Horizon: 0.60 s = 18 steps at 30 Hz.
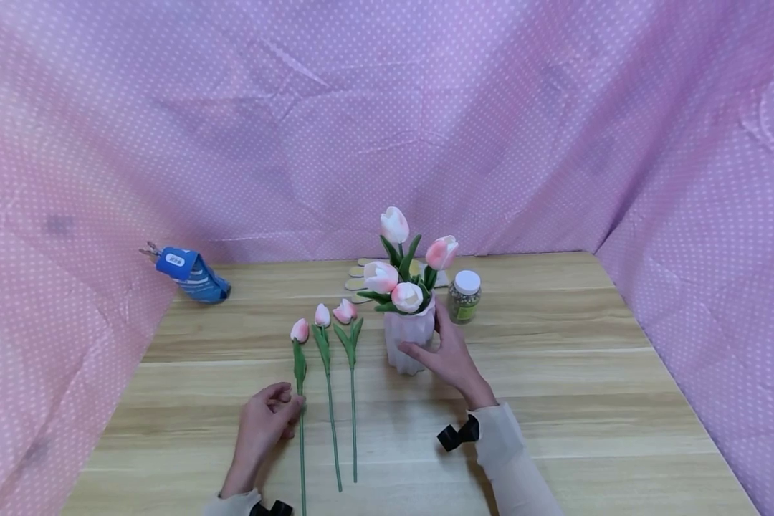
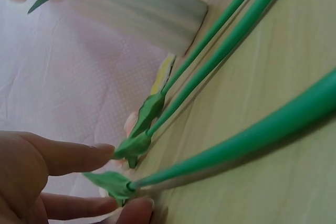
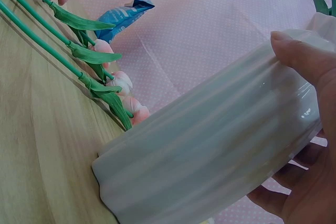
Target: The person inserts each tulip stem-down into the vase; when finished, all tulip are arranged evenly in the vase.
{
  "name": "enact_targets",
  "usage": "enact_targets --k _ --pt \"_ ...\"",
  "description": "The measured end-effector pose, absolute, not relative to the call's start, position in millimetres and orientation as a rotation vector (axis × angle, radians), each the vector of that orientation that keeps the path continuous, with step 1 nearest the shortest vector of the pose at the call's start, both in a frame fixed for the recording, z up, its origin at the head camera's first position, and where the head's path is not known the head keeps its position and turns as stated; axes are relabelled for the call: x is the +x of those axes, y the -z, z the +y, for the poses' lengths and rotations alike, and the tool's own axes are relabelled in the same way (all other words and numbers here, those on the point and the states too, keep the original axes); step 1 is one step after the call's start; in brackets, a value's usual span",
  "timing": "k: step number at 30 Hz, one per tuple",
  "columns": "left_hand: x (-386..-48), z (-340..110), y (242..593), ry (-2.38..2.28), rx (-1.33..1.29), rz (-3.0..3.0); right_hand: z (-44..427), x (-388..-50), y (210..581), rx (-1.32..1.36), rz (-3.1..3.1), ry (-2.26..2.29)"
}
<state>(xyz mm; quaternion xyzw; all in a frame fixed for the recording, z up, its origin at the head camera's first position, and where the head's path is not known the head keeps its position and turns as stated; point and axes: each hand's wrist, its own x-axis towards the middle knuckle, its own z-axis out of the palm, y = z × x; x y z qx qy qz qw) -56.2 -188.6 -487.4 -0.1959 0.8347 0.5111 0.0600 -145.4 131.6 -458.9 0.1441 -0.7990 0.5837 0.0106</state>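
Note:
My right hand (image 1: 454, 358) grips a white ribbed vase (image 1: 400, 344), thumb on its near side and fingers round the right. Several pink-and-white tulips (image 1: 395, 225) with green leaves stand in it. Three more tulips lie side by side on the table left of the vase: a left one (image 1: 299, 330), a middle one (image 1: 322, 315) and a right one (image 1: 345, 311). My left hand (image 1: 267, 423) is at the stem of the left tulip. In the left wrist view its thumb and fingers (image 2: 79, 156) are spread apart beside the green leaves (image 2: 113, 182), not closed round the stem.
A jar (image 1: 466, 297) with a white lid stands just right of the vase. Behind the vase lies a flat petal-shaped mat (image 1: 356, 284), partly hidden. A blue bag (image 1: 196, 276) with a clipped top is at the back left. Pink dotted cloth (image 1: 387, 129) surrounds the wooden table (image 1: 587, 401).

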Motion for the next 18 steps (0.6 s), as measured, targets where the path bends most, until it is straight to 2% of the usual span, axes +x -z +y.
enact_targets --k 18 --pt "-52 -171 487 -1.122 -0.457 2.805 131 -146 459 0.44 -2.506 -1.814"
